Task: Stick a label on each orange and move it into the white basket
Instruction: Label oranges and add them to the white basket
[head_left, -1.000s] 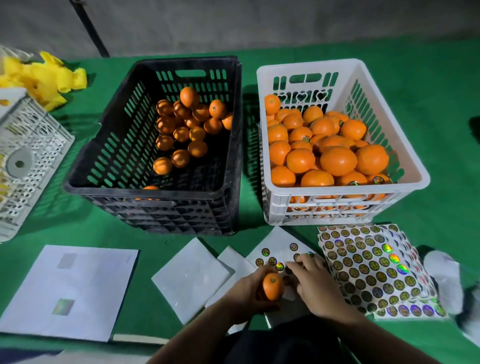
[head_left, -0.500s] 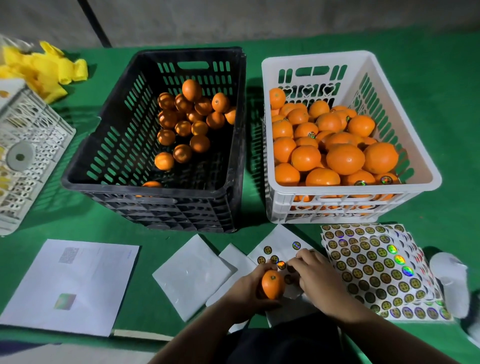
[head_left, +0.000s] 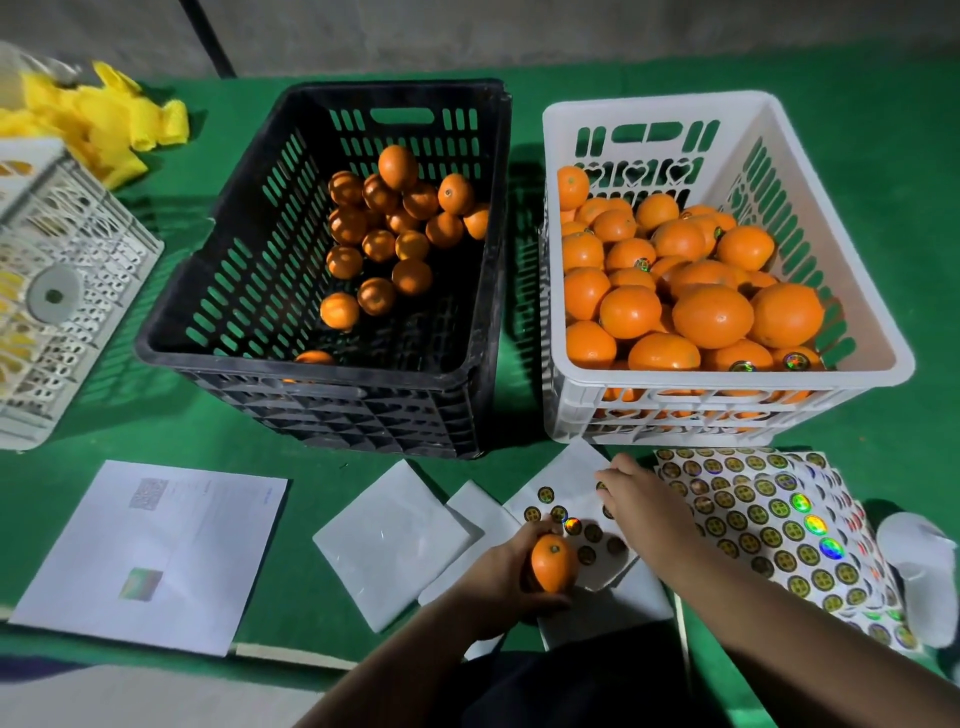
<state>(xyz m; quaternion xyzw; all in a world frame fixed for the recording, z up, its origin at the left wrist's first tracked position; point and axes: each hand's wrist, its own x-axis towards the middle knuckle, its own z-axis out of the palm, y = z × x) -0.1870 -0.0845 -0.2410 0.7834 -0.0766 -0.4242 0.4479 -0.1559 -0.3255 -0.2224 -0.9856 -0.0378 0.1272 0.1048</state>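
My left hand (head_left: 493, 582) grips one orange (head_left: 553, 564) near the table's front edge, just over a small label sheet (head_left: 550, 501). My right hand (head_left: 636, 496) reaches forward over that sheet, fingertips down on a round label at its far side; I cannot tell whether they pinch it. A fuller sheet of round holographic labels (head_left: 753, 519) lies to the right. The black crate (head_left: 171, 340) holds several loose oranges (head_left: 395, 244). To its right, the white basket (head_left: 649, 378) is heaped with oranges (head_left: 711, 314), some showing labels.
Blank white backing sheets (head_left: 389, 540) and a printed paper (head_left: 156, 551) lie on the green cloth at front left. A white perforated crate (head_left: 62, 291) and yellow foam nets (head_left: 98, 119) sit at the far left. A white object (head_left: 919, 571) lies at the right edge.
My right hand has left the orange and moved forward and right to the far part of the small label sheet. The left hand still holds the orange, a little lower.
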